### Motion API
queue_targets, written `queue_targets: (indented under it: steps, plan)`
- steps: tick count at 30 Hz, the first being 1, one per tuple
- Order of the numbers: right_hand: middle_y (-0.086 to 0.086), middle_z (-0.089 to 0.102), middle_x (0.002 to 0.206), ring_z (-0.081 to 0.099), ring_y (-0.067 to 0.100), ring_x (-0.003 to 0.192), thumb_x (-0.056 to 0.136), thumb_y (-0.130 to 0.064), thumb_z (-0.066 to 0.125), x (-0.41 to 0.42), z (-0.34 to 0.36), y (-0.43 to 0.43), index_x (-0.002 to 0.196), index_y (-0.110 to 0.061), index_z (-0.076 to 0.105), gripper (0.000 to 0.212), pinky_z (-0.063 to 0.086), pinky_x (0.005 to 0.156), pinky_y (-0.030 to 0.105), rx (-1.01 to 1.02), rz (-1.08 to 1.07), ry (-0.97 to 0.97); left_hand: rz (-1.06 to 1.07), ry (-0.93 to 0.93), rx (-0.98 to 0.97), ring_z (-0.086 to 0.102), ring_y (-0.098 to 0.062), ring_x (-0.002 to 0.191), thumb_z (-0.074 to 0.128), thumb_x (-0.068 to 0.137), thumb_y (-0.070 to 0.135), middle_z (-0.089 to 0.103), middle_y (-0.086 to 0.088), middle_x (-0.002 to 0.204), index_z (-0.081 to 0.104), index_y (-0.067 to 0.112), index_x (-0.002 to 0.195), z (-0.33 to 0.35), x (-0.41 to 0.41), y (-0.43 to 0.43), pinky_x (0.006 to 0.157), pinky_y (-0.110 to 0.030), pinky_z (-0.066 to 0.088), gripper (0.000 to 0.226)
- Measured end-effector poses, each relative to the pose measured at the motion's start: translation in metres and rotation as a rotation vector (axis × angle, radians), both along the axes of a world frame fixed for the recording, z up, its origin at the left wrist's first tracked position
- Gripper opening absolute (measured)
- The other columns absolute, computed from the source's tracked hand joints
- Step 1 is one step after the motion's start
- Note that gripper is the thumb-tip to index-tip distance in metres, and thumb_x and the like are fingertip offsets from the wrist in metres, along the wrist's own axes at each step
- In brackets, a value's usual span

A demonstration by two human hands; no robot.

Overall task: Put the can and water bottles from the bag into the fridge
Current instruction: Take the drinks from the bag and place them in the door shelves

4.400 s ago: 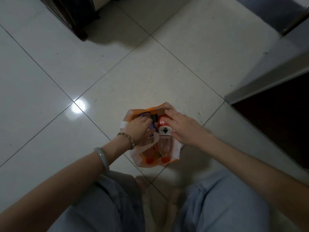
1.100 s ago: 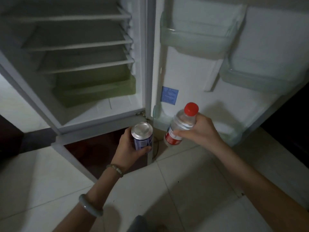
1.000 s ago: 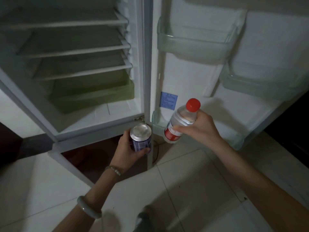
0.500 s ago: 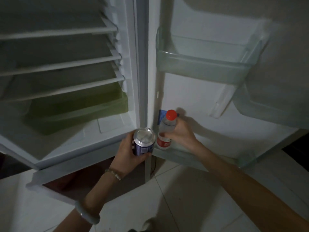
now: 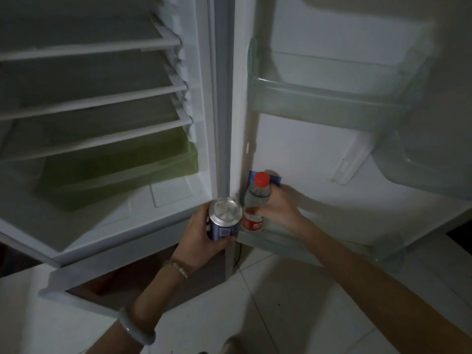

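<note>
Right hand (image 5: 277, 209) grips water bottle (image 5: 255, 200) upright at lowest door bin (image 5: 306, 247), left hand (image 5: 201, 233) grips can (image 5: 224, 222); next: seat bottle, release.

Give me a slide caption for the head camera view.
Left hand holds a can; right hand lowers a water bottle toward the fridge door's bottom shelf.

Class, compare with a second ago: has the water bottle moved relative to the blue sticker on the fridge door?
Yes. The water bottle has travelled up toward the blue sticker; its red cap now overlaps it.
</note>
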State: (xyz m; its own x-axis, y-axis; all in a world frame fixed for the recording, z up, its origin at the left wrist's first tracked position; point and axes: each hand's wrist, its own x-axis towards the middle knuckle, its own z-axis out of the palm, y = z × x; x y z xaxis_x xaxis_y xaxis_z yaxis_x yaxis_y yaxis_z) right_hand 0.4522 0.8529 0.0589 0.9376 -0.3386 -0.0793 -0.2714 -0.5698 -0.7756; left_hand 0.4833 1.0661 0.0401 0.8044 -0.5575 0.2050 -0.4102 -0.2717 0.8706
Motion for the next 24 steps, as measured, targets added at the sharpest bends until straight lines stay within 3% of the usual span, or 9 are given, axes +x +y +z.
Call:
queue_targets:
  steps: [3,6,9,12,16,21,24]
  plan:
    - [-0.003,0.070,0.090,0.066,0.012,0.087,0.055,-0.034,0.083,-0.002,-0.011,-0.009,0.088,-0.029,0.060,0.041,0.054,0.081,0.042,-0.003,0.059,-0.025,-0.028,0.010,-0.012,0.051,-0.006,0.109,0.085,0.059,0.021,0.054,0.003,0.120,0.043,0.022,0.124,0.003,-0.003,-0.007,0.087,-0.006,0.039,0.078]
    - [-0.005,0.066,0.106,0.063,0.013,0.100,0.054,-0.031,0.086,-0.019,0.001,-0.009,0.109,-0.031,0.052,0.065,0.052,0.088,0.044,0.010,-0.012,-0.136,-0.056,0.018,-0.015,0.052,-0.011,0.113,0.081,0.057,0.036,0.054,0.002,0.123,0.041,0.021,0.127,0.007,-0.006,-0.014,0.089,-0.010,0.041,0.082]
    - [-0.012,0.059,0.100,0.058,0.013,0.099,0.068,-0.016,0.080,-0.047,0.035,-0.002,0.106,-0.030,0.053,0.049,0.045,0.086,0.027,-0.048,-0.111,-0.220,-0.095,-0.004,-0.042,0.054,-0.012,0.111,0.082,0.056,0.034,0.055,0.003,0.120,0.041,0.027,0.123,0.021,-0.009,-0.023,0.088,-0.013,0.043,0.079]
    - [-0.002,0.060,0.102,0.059,0.003,0.103,0.074,-0.010,0.074,-0.077,0.051,-0.011,0.108,-0.020,0.056,0.040,0.044,0.078,0.017,-0.171,-0.136,-0.263,-0.118,-0.007,-0.083,0.055,-0.007,0.107,0.077,0.052,0.045,0.057,0.009,0.117,0.041,0.041,0.115,0.045,-0.016,-0.037,0.087,-0.018,0.045,0.073]
    - [0.008,0.054,0.126,0.055,0.025,0.112,0.076,-0.018,0.070,-0.106,0.046,-0.038,0.125,-0.014,0.052,0.053,0.049,0.088,0.042,-0.297,-0.238,-0.157,-0.192,-0.022,-0.104,0.056,0.004,0.100,0.076,0.050,0.047,0.056,0.020,0.113,0.040,0.047,0.112,0.078,-0.027,-0.058,0.081,-0.012,0.045,0.072]
    - [0.007,0.059,0.121,0.056,0.024,0.108,0.078,-0.019,0.068,-0.141,0.057,-0.058,0.121,-0.013,0.056,0.045,0.048,0.089,0.037,-0.383,-0.275,-0.145,-0.303,-0.041,-0.165,0.057,0.001,0.103,0.079,0.053,0.041,0.059,0.016,0.115,0.044,0.035,0.118,0.120,-0.048,-0.080,0.083,-0.012,0.045,0.074]
    - [0.005,0.062,0.116,0.058,0.022,0.102,0.080,-0.021,0.066,-0.157,0.062,-0.068,0.116,-0.015,0.060,0.038,0.049,0.087,0.036,-0.392,-0.261,-0.129,-0.333,-0.061,-0.199,0.057,0.003,0.103,0.080,0.053,0.041,0.058,0.022,0.112,0.044,0.038,0.116,0.146,-0.063,-0.087,0.082,-0.011,0.045,0.073]
